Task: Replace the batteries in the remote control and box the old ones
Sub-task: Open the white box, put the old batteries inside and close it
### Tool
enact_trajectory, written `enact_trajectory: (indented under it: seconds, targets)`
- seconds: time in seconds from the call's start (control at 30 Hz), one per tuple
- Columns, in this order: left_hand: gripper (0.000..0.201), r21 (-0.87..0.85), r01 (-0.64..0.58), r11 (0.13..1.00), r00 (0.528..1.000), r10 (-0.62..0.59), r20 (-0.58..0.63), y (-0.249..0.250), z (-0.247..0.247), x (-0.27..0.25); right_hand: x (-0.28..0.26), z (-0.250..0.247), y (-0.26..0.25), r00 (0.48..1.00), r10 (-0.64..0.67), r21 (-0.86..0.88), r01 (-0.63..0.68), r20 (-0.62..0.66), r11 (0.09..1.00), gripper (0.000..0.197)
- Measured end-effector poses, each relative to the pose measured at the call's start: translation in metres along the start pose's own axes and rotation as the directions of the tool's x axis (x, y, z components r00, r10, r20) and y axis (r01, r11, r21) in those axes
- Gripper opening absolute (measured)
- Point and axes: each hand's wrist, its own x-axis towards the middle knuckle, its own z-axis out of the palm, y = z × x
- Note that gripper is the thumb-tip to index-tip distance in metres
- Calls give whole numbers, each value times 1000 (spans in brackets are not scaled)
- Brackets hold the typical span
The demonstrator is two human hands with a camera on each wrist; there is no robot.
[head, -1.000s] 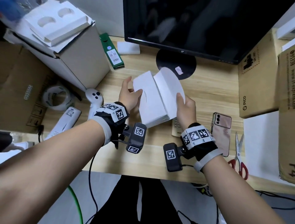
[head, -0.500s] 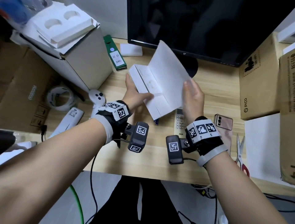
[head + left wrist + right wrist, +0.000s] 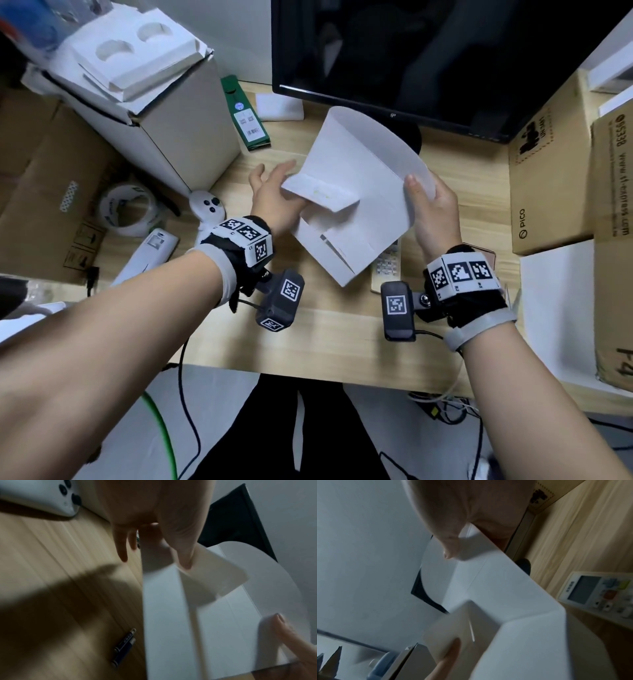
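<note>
I hold a white cardboard box (image 3: 356, 205) above the desk with both hands, its big lid flap (image 3: 370, 150) standing open toward the monitor. My left hand (image 3: 274, 195) grips the box's left side, thumb on a small inner flap (image 3: 322, 195). My right hand (image 3: 431, 205) pinches the right edge of the lid. A pale remote control (image 3: 387, 267) lies on the desk, partly hidden under the box, and shows its screen and buttons as the remote control (image 3: 597, 596) in the right wrist view. Two dark batteries (image 3: 124, 647) lie side by side on the desk below the box.
A black monitor (image 3: 428, 51) stands behind the box. To the left are a white carton (image 3: 185, 113), a green packet (image 3: 245, 113), a white controller (image 3: 207, 205), a tape roll (image 3: 128, 209) and another white remote (image 3: 147, 253). Cardboard boxes (image 3: 548, 171) line the right side.
The box was closed a second ago; its lid has since swung open and now curves back. My left thumb has moved onto the small inner flap.
</note>
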Motion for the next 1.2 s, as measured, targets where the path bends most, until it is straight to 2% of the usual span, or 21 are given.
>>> enact_trajectory:
  seconds: [0.07,0.17,0.27,0.37,0.43,0.5,0.53,0.6,0.67,0.77,0.87,1.0,1.13,1.2]
  targets:
    - [56,-38,30,999,999,-29,23,0,-1,1,-1,-4,3,1000,-3,9,3,8,1000,24]
    - [47,-55,105,993,992,-108,-58,0,-1,0,0,-4,8,999,-10,-31,9,-42,999,21]
    - [45,-141,152,978,975,-172,-144,0,1,-1,4,-4,23,994,33,-106,-44,-109,993,39]
    - [47,-232,156,960,946,-213,-244,5,2,3,2,-1,37,972,128,-58,-141,-196,988,55]
    - [44,-248,154,956,932,-224,-284,10,2,3,-2,2,47,949,189,-66,-212,-253,975,50]
    - [43,-298,146,943,937,-228,-265,13,2,4,-6,8,63,925,257,-168,-311,-281,935,33]
    - [43,-317,139,938,941,-225,-252,14,3,4,-8,14,72,915,308,-228,-368,-259,902,27]
    - [44,-337,146,930,956,-220,-195,13,5,3,-11,26,87,890,434,-377,-453,-141,808,30]
    - [48,-365,154,918,962,-223,-156,5,10,6,-14,38,93,873,486,-573,-414,-31,707,28]
    - [53,-356,174,918,970,-223,-100,-6,14,8,-13,51,95,883,468,-754,-323,-23,572,36]
    - [51,-356,222,908,969,-247,-25,-7,13,6,-7,62,100,895,446,-841,-249,-9,481,48]
    - [45,-369,304,878,948,-316,30,-5,9,9,0,71,104,916,400,-927,-134,18,350,38]
    - [30,-374,351,858,932,-359,52,-7,5,11,0,75,105,918,392,-961,-55,58,271,33]
    - [29,-403,372,836,924,-375,75,-3,2,7,-2,75,106,920,385,-972,-21,73,235,33]
